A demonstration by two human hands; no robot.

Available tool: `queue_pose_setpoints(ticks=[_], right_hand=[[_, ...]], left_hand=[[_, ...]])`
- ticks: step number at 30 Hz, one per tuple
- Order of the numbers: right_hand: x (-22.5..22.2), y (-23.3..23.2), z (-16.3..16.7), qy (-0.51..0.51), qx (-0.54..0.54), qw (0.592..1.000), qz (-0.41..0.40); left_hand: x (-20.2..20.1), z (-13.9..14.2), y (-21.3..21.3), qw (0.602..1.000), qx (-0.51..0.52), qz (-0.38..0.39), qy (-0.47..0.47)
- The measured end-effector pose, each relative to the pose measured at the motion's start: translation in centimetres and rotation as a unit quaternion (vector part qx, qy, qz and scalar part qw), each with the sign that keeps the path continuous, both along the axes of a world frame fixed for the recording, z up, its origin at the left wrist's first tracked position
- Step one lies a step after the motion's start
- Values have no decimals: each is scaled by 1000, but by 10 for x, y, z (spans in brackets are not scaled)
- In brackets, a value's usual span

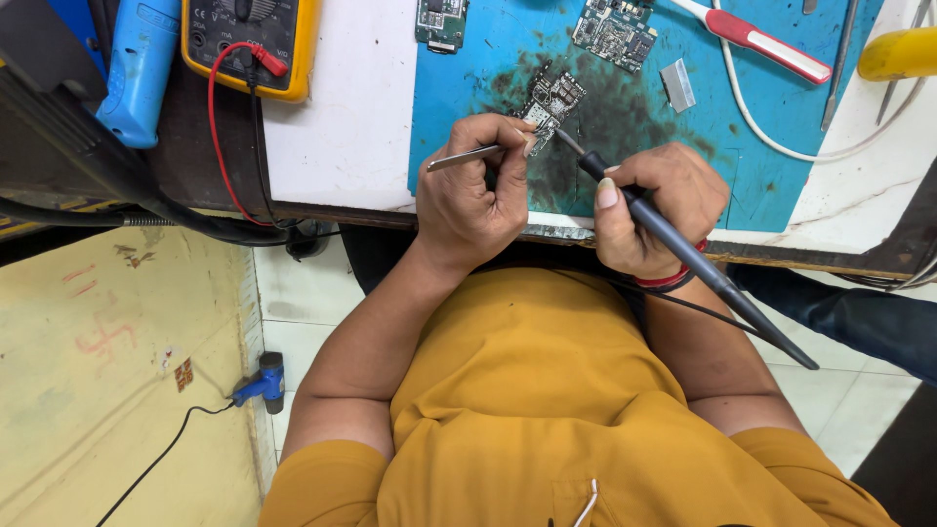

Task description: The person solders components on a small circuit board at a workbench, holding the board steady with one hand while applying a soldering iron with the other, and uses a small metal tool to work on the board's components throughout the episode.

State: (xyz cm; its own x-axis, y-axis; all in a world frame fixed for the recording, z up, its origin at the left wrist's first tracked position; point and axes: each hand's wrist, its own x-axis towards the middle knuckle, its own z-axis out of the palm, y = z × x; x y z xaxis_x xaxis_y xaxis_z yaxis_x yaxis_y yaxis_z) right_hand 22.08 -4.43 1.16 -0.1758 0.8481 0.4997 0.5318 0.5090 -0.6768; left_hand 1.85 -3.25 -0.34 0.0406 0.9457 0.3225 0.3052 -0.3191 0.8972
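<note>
My left hand (475,190) pinches metal tweezers (461,157) whose tips press on a small circuit board (552,100) lying on a scorched blue work mat (761,166). My right hand (652,207) grips a dark soldering iron (683,249) like a pen. Its tip touches the lower right edge of that board. A thin cable runs from the iron's rear end past my right wrist, which wears a red band.
A second circuit board (615,31) and a third (441,21) lie farther back on the mat. A yellow multimeter (250,41) with red and black leads sits at the left, beside a blue tool (139,68). A red-and-white handled tool (766,41), a white cable and a yellow object (898,54) lie at the right.
</note>
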Motion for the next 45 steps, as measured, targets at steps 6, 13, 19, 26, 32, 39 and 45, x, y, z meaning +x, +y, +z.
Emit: queue_pose_setpoints(ticks=[6, 13, 19, 26, 32, 39, 45], right_hand=[[0, 0, 1, 4, -3, 1000, 2], [1, 0, 2, -1, -7, 1000, 1], [0, 0, 1, -2, -4, 1000, 0], [0, 0, 0, 2, -4, 1000, 0], [2, -1, -3, 2, -4, 1000, 2], [-2, -6, -5, 18, 3, 998, -63], [0, -7, -6, 10, 4, 998, -55]], left_hand=[[0, 0, 0, 1000, 0, -1, -1], [1, -1, 0, 1000, 3, -3, 2], [0, 0, 1, 1000, -5, -3, 5], [0, 0, 0, 1000, -7, -6, -7], [0, 0, 0, 1000, -2, -2, -2], [0, -2, 0, 1000, -1, -5, 4], [-1, -3, 1, 1000, 14, -14, -1]])
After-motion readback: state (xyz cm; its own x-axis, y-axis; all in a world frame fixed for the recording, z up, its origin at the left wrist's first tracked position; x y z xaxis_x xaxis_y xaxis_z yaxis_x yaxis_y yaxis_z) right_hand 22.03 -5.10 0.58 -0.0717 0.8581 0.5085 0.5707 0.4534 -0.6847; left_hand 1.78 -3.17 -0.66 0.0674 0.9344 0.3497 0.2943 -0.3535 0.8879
